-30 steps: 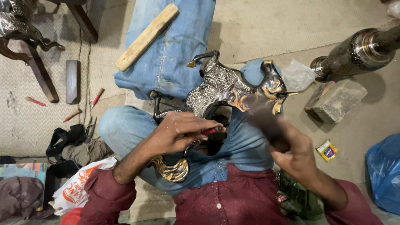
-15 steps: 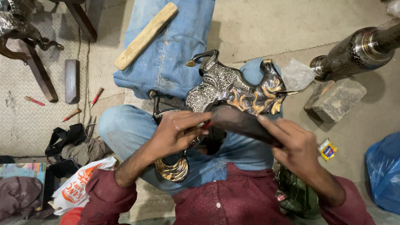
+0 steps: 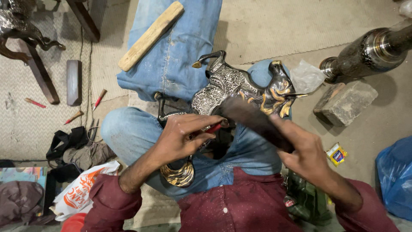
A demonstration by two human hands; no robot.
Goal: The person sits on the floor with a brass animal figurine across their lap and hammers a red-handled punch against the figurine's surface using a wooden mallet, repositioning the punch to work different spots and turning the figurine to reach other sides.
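Observation:
An ornate metal animal figure (image 3: 234, 86), silver-engraved with gold and black parts, lies across my lap on my blue jeans. My left hand (image 3: 182, 137) pinches a thin red-handled tool (image 3: 213, 127) whose tip rests against the figure's underside. My right hand (image 3: 302, 148) grips a dark wooden mallet-like stick (image 3: 253, 118), blurred with motion, its far end just above the red tool. The figure's gold base (image 3: 178, 174) shows below my left wrist.
A pale wooden block (image 3: 150, 35) lies on folded jeans cloth. A stone brick (image 3: 345, 102), a large engraved metal vase (image 3: 369, 51), a crumpled plastic bag, a small packet (image 3: 336, 154) and a blue bag lie right. Red tools (image 3: 99, 99), a dark bar and cloth lie left.
My right hand has swung the dark stick in from the right, toward the red tool. My left hand stays put on the figure.

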